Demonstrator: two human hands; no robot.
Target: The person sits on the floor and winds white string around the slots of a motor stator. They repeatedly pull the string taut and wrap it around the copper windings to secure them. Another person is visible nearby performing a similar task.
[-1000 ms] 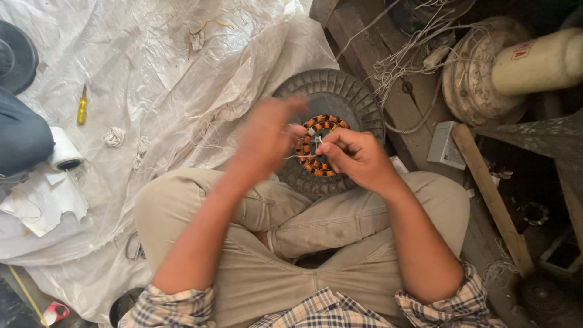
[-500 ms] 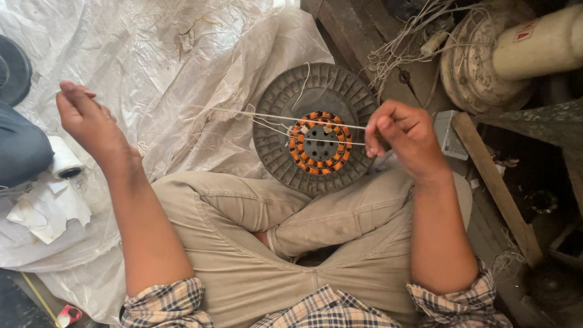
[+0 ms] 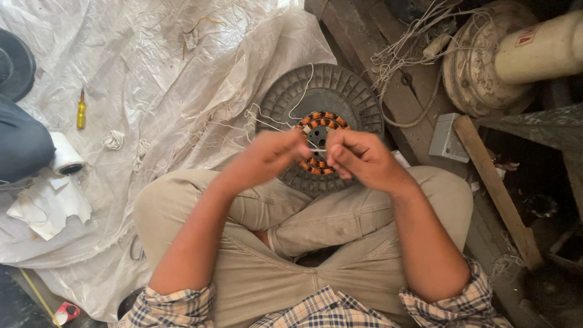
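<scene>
Both hands meet over the copper-wound stator (image 3: 320,141): left hand (image 3: 270,155) and right hand (image 3: 358,157) pinch white thread (image 3: 317,149), tying off windings; next, a steady, tight pull.

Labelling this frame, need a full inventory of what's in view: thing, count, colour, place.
motor stator: 1, dark grey with orange coils, floor ahead of knees
white thread: 1 strand, between both hands
plastic sheet: 1, translucent white, left floor
screwdriver: 1, yellow handle, left on sheet
tape roll: 1, white, far left
wooden stick: 1, brown, right
left hand: pinching thread
right hand: pinching thread
</scene>
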